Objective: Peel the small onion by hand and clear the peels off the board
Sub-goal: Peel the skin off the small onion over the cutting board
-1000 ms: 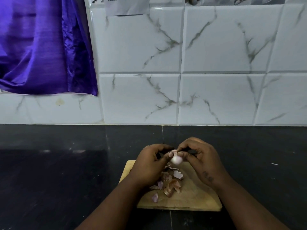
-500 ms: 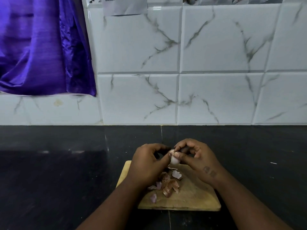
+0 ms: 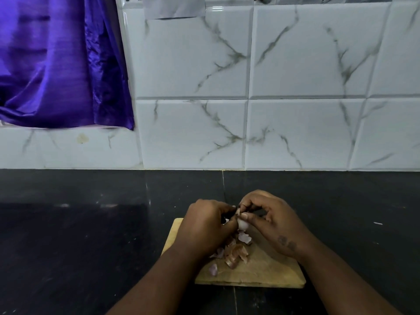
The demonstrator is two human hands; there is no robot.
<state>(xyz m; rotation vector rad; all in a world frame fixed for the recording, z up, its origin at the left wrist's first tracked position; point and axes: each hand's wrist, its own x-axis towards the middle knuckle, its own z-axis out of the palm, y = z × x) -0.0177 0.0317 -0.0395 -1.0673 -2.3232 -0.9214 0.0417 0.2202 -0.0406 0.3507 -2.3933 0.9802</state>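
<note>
Both hands meet over the far end of a small wooden cutting board (image 3: 268,271). My left hand (image 3: 204,226) is closed around the small pale onion (image 3: 242,225), most of which it hides. My right hand (image 3: 270,221) pinches the onion's top, thumb and fingertips on a scrap of skin. Below the hands, several pink and brown peels (image 3: 236,253) lie in a loose heap on the board, with one small purple piece (image 3: 213,268) nearer the front left edge.
The board sits on a dark stone counter (image 3: 91,235) that runs to a white marble-patterned tiled wall (image 3: 295,123). A purple cloth (image 3: 56,64) hangs at the upper left. A small white speck (image 3: 377,223) lies on the counter to the right.
My hands have closed tighter around the onion, so less of it shows. My right fingers have shifted onto the skin at its top. The peel heap is unchanged.
</note>
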